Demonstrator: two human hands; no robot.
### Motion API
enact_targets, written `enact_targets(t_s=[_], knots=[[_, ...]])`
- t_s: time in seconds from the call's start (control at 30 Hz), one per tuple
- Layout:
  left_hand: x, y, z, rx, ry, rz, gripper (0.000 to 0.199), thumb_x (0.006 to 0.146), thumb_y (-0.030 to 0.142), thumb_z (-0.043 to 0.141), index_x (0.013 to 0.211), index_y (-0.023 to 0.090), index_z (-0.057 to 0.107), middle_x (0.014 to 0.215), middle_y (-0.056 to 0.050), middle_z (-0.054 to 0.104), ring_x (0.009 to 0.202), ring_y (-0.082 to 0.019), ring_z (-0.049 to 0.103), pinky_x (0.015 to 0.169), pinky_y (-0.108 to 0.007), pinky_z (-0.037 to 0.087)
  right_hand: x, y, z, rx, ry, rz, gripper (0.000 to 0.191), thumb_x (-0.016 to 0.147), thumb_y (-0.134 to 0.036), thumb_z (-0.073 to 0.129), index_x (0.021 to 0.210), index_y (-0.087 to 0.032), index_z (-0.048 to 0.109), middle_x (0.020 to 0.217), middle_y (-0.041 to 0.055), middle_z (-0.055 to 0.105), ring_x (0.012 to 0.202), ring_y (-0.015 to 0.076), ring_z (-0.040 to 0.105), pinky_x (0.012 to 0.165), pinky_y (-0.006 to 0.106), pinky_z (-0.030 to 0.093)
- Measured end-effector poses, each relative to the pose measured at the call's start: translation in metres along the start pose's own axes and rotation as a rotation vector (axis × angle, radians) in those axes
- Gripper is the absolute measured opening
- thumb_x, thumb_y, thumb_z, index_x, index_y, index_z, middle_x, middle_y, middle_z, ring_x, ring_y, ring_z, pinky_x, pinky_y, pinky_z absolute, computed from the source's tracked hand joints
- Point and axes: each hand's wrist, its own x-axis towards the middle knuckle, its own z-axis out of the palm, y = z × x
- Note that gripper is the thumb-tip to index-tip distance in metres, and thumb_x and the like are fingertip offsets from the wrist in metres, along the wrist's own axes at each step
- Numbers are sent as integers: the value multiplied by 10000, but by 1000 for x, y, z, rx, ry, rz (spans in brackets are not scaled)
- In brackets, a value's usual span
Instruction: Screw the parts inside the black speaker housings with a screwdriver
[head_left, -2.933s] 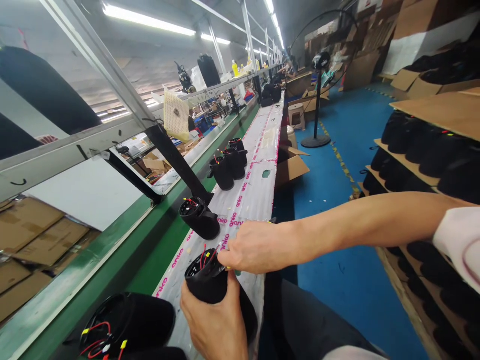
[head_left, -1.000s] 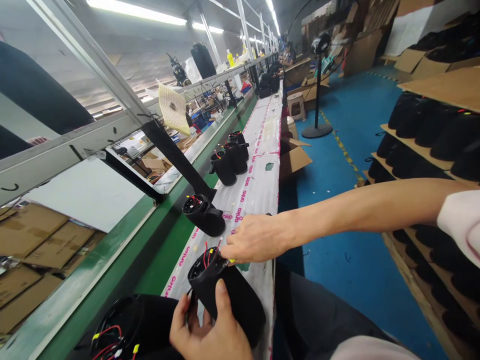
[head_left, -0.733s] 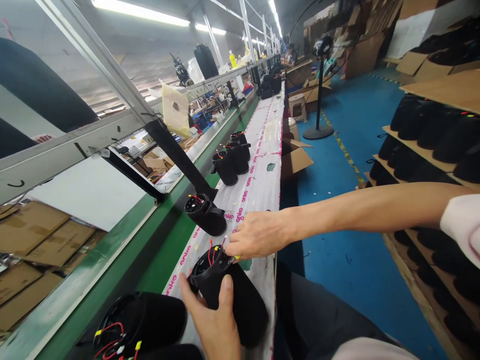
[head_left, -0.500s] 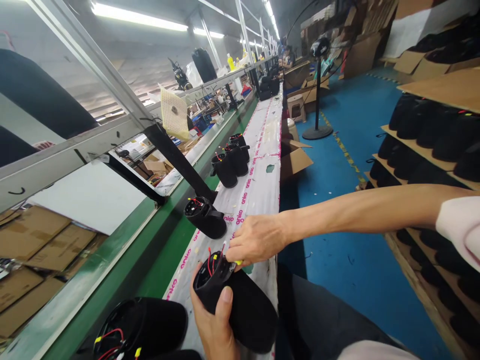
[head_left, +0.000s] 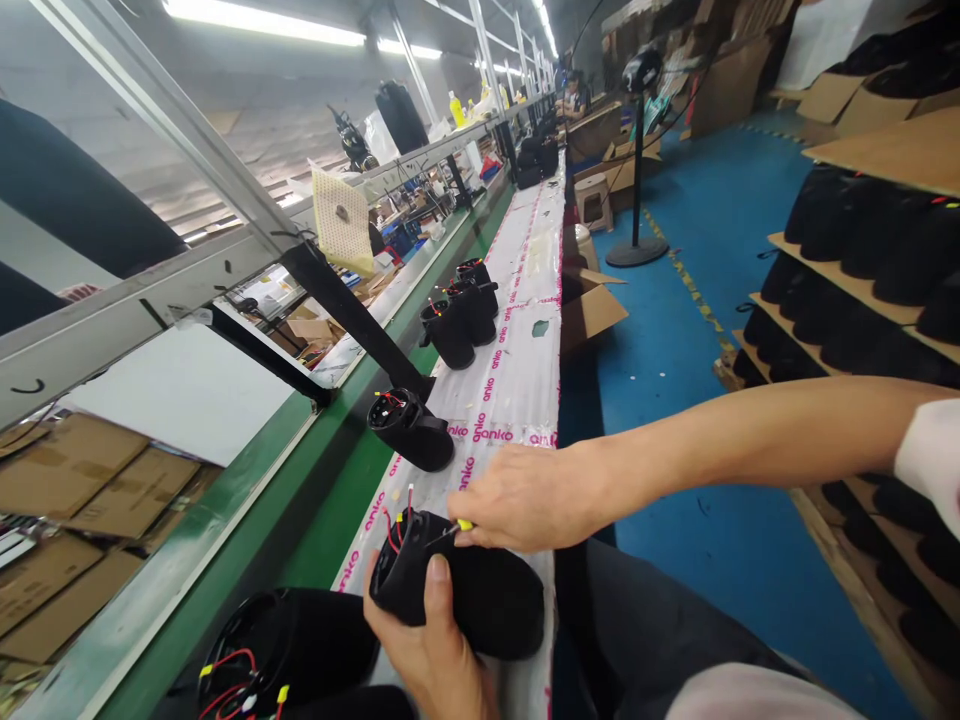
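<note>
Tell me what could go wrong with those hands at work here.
The thin tip of the yellow-handled tool in the right hand might slip and jab the left hand, whose thumb is close by. Red wires poke from the held black cylinder, so they could get snagged.

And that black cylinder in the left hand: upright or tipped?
Tipped: the black cylinder slants in the left hand, its open end, with red wires, facing the green strip.

cylinders (head_left: 499,600) on bench (head_left: 517,370), fan (head_left: 641,72) to the right
</note>
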Motion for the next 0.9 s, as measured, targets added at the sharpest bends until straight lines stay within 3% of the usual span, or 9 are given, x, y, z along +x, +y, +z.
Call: enact_targets(t_s=[0.2,0.5,0.7,0.9], knots=[[-3,2,2,145,19,93,874,699,584,799,1442,256,476,1426,-139,549,1313,-374,537,1084,-571,450,-1,-6,2,12,-39,15,279,1051,-414,405,1074,-167,532,774,31,685,560,162,568,499,331,164],[1,-7,3,120,59,117,952,613,617,834,1429,272,489,1351,-126,596,1232,-387,588,1032,-636,472,-5,-4,3,15,-32,50,298,1061,-428,366,1044,-177,527,769,28,682,563,167,572,494,331,179],[3,-9,0,203,27,145,932,660,589,824,1451,267,452,1409,-133,549,1277,-365,552,1076,-615,442,-5,-7,-2,-4,-55,78,278,1058,-409,378,1045,-178,532,778,33,688,584,181,601,486,330,180],[-2,-5,4,304,68,237,971,648,604,813,1444,184,448,1396,-195,528,1260,-386,550,1053,-601,457,-8,-13,-9,-50,-70,141,265,1051,-390,410,1033,-163,546,766,42,692,590,199,624,478,340,177]])
